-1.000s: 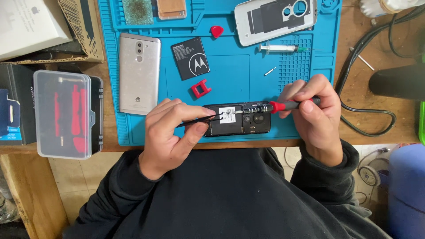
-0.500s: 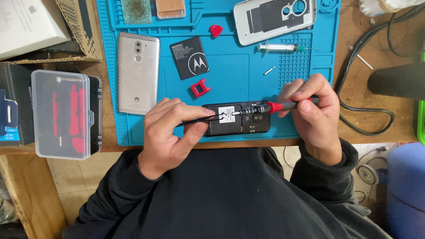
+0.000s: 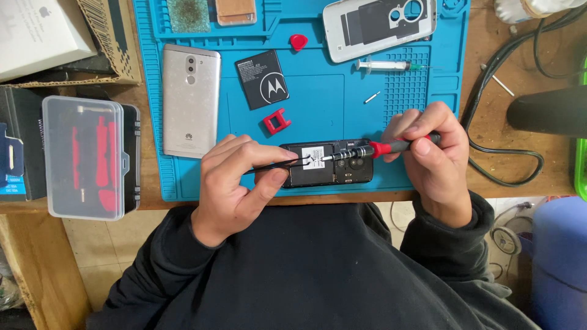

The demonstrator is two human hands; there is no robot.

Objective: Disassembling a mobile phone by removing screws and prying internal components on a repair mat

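Observation:
A small black opened phone [image 3: 330,174] lies near the front edge of a blue repair mat [image 3: 330,91]. My left hand [image 3: 235,183] pinches thin black tweezers [image 3: 287,163] whose tips reach the white part in the phone's middle. My right hand [image 3: 431,156] grips a red-and-black precision screwdriver [image 3: 373,150], its tip resting on the same spot inside the phone.
On the mat lie a silver phone [image 3: 191,101], a black battery [image 3: 266,79], a small red clip [image 3: 276,121], a red pick [image 3: 299,41], a syringe [image 3: 388,64] and a white back cover [image 3: 379,21]. A clear tool case [image 3: 88,156] sits left; black cables [image 3: 507,146] run right.

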